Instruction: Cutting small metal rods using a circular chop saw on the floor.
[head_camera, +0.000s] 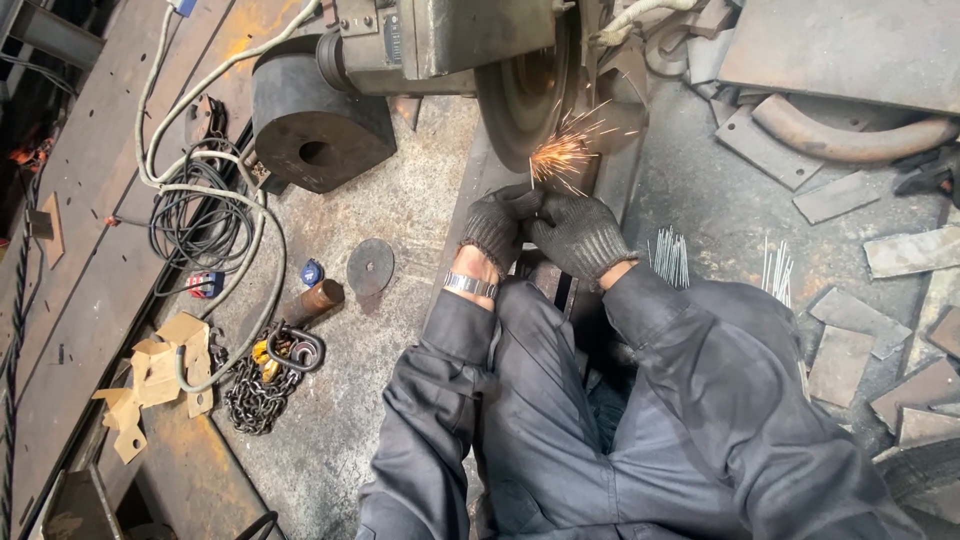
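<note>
You are pressing a small dark metal workpiece (535, 200), mostly hidden, against the lower edge of the grey spinning grinding wheel (520, 95), with orange sparks (565, 150) flying; it is likely stiff, hot and sharp-edged, so keep pinching it near its back end. Your left hand (495, 225) and right hand (578, 232), both in black knit gloves, are clenching together around it. A round black disc (370, 265) and steel chain (262, 385) are lying left, thin rods (670, 255) right.
</note>
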